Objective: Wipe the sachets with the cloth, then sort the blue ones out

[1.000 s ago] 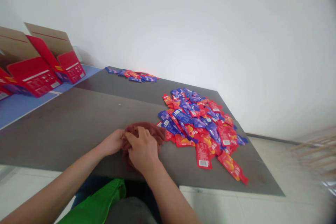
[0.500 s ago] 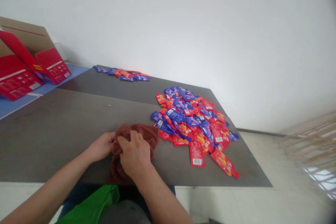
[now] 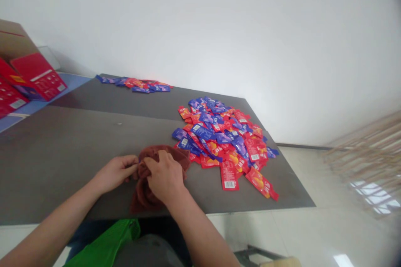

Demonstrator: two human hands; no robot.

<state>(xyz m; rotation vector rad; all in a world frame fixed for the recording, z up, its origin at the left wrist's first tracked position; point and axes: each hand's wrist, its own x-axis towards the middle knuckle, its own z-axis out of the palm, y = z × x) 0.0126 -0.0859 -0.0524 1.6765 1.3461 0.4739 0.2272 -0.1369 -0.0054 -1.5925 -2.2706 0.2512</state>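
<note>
While the right hand (image 3: 165,174) clutches the brown cloth (image 3: 146,197), the left hand (image 3: 116,171) touches its edge, fingers narrow (I cannot tell on what). Packets (image 3: 222,135) lie heaped beside.

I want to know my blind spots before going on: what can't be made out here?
All in the head view:
Underside of the right hand: hidden by its own back.
Anything under the brown cloth: covered by cloth and hand.
Bottom of the large packet pile: covered by its top layer.
Far left of the red boxes: cut off by the left edge.
Wooden slats: blurred.
</note>
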